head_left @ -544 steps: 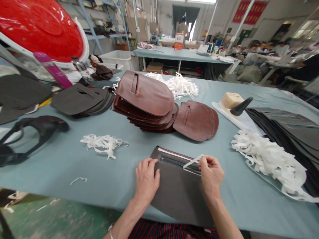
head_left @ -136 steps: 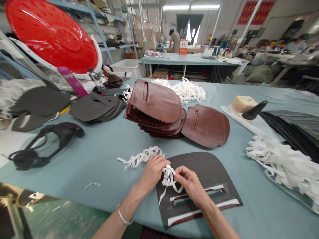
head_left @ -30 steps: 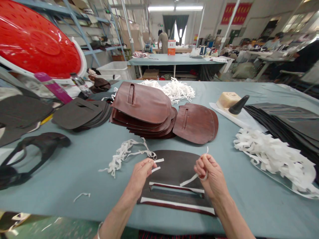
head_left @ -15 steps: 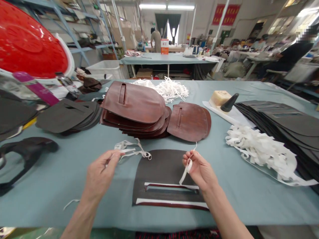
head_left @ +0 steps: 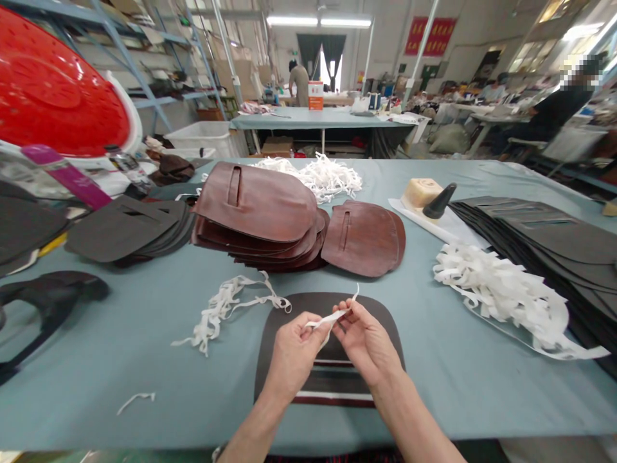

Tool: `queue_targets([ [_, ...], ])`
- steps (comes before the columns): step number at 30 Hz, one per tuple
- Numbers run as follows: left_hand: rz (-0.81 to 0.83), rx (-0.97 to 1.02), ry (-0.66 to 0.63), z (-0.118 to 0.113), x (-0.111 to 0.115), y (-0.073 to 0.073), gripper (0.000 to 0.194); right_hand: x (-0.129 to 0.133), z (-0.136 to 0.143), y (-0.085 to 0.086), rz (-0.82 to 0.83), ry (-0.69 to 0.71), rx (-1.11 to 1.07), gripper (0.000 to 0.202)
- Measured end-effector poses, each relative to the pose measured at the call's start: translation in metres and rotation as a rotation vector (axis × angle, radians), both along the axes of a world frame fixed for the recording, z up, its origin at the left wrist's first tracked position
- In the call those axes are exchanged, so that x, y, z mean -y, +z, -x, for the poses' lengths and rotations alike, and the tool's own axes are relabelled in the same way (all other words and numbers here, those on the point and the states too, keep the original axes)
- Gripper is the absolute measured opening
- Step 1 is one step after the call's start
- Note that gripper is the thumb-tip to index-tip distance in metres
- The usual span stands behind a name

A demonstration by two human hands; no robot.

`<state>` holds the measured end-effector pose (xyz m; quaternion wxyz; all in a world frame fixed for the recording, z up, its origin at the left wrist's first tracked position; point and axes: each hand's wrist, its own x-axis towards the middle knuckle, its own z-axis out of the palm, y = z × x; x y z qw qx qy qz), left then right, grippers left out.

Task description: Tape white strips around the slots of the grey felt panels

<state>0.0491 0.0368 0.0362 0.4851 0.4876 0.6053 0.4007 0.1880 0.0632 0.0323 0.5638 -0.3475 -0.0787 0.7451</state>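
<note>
Both my hands meet above a dark grey leather panel (head_left: 274, 347) with a rounded far edge. My left hand (head_left: 296, 354) pinches a thin white strip (head_left: 332, 317) between thumb and fingers. Fingertips of my right hand (head_left: 369, 341) grip the same strip, and a short end of it pokes up beyond them. Under my hands, the panel shows a slot and white tape along its near edge above a reddish-brown border; my wrists hide part of this. A tangle of white strips (head_left: 212, 321) lies to the left of the panel.
Brown leather panels (head_left: 260, 202) are stacked behind, beside a smaller brown pile (head_left: 364, 238). At right lie a heap of white strips (head_left: 506, 296), a yellowish block (head_left: 421, 193), a black cone (head_left: 439, 202) and dark panels (head_left: 554, 231). More dark pieces (head_left: 125, 228) lie left.
My left hand has left the strip tangle and moved right to meet my right hand. It now pinches the white strip that my right hand was holding alone.
</note>
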Motion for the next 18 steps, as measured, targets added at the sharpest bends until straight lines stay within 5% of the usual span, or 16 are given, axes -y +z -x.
queue_targets([
  [5,0.088,0.275,-0.021,0.023,0.001,-0.006,0.035,-0.013,-0.016,-0.006,0.066,-0.166,-0.025,0.021],
  [12,0.164,0.326,0.028,0.035,0.002,-0.009,0.041,-0.012,-0.032,-0.007,0.003,-0.164,0.006,0.027],
  [15,0.114,0.242,0.034,0.039,0.0,-0.007,0.042,-0.006,-0.043,-0.001,-0.07,-0.127,0.196,0.027],
  [18,0.089,0.078,0.0,0.049,-0.003,-0.005,0.045,0.013,-0.08,0.004,-0.141,-0.091,0.623,0.026],
])
